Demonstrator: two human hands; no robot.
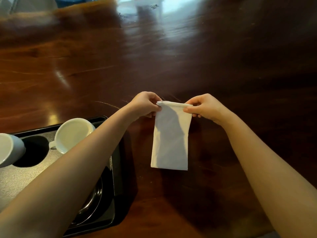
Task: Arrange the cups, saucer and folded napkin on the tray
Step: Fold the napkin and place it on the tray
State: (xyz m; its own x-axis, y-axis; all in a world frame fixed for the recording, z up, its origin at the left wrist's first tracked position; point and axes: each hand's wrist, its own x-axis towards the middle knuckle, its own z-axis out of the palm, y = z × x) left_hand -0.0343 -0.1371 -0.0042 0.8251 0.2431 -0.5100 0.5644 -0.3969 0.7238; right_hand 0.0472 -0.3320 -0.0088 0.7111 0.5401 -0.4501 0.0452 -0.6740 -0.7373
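A white folded napkin (171, 136) hangs as a long rectangle over the dark wooden table, to the right of the tray. My left hand (145, 104) pinches its top left corner and my right hand (201, 106) pinches its top right corner. The black tray (118, 169) lies at the lower left. On it stands a white cup (72, 133) with its handle toward the left, and a second white cup (9, 150) is cut off by the frame's left edge. A dark saucer (93, 198) lies on the tray's near right part, mostly hidden under my left forearm.
The glossy brown table (154, 57) stretches far ahead and to the right, with window light reflected on it. Something blue (70, 0) sits at the far top edge.
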